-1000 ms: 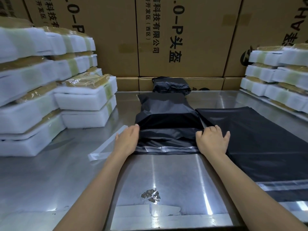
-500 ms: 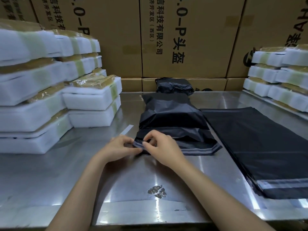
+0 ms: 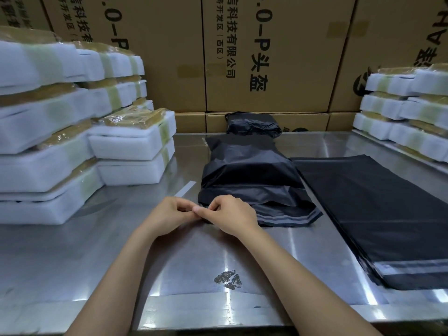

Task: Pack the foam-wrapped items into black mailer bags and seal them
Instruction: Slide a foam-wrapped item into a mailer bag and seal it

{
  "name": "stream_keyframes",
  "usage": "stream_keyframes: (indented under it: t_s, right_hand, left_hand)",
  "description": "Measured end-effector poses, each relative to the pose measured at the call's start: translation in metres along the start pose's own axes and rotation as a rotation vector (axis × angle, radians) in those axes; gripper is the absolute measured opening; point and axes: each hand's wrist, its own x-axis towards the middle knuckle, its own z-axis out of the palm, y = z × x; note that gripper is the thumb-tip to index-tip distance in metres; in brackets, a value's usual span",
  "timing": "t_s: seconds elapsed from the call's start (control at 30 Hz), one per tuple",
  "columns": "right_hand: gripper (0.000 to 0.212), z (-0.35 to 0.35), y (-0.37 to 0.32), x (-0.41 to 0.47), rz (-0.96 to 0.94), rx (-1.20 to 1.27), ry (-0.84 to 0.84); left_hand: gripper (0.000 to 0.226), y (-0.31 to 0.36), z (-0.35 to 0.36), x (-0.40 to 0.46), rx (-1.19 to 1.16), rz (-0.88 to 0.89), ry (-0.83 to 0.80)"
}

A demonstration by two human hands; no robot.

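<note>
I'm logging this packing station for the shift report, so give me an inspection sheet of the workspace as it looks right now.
Surface: steel table, shiny, with a dark scuff near the front edge.
Job's things: filled mailer bag at centre, flap end towards the person; flat empty bags stacked beside it; a finished bag behind; foam-wrapped items stacked left and right.
Clutter: a pale strip lying by the bag.
Grippers: left hand and right hand both pinch at the flap's left corner.
Cables: nothing seen.
Surroundings: printed cardboard boxes along the back.
</note>
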Motion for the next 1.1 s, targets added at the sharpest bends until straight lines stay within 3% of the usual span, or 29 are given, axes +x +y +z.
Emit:
stream_keyframes:
  t_s: [0.13,0.3,0.57,0.8,0.87,1.03,1.1]
  right_hand:
    - [0.039,0.005,0.002,0.0,0.005,0.0,0.052]
    - [0.03,0.006,0.007,-0.001,-0.034,-0.022,0.124]
    - [0.032,-0.002,0.005,-0.003,-0.003,0.115,0.018]
    - [0.022,0.003,0.01,0.0,-0.004,0.108,0.094]
    - [0.02,0.0,0.013,0.002,0.022,0.264,0.107]
    - [0.019,-0.041,0.04,-0.001,0.385,1.257,0.017]
    - [0.024,-0.061,0.066,-0.007,0.445,1.467,0.026]
  left_hand:
    - [0.018,-0.002,0.002,0.001,-0.017,-0.013,0.016]
    - [0.005,-0.001,0.003,0.003,-0.022,-0.039,0.019]
    - [0.017,0.002,0.006,0.002,0.076,-0.038,0.073]
    - [0.008,0.001,0.008,0.003,0.069,-0.057,0.088]
    - [0.012,0.001,0.006,0.003,0.061,-0.083,0.106]
    - [0.012,-0.002,0.003,0.003,0.073,-0.136,0.103]
    - [0.014,-0.003,0.004,0.004,0.097,-0.134,0.089]
